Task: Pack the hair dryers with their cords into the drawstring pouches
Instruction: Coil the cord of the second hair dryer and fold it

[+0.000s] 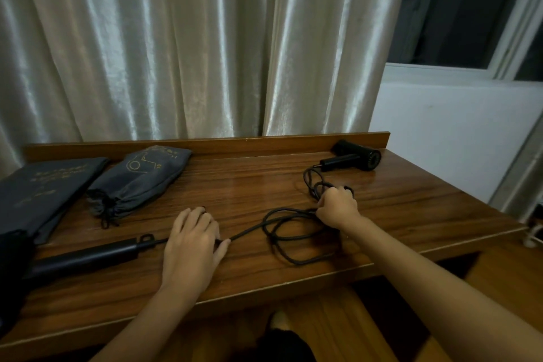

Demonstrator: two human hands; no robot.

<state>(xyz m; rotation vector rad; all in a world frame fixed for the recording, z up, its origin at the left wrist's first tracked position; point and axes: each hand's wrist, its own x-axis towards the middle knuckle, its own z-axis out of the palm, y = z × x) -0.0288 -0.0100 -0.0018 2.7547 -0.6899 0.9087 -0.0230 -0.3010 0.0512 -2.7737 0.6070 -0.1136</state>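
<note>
Pale curtains hang behind our wooden desk (293, 173). Two grey drawstring pouches (138, 179) lie back left, one filled, one flat. One hair dryer (352, 157) sits back right; another (85, 256) lies front left, partly in a pouch, we judge. Dryers look rigid & fairly heavy: take by the handle. Cords (291, 232) are limp & tangle-prone, so gather loops first. Left hand (191, 241) lies flat, fingers relaxed, pinning cord w/ thumb side. Right hand (338, 207) is fisted round bunched loops, arm stretched fwd.

Bare forearms (411, 261) (no sleeves)
</note>
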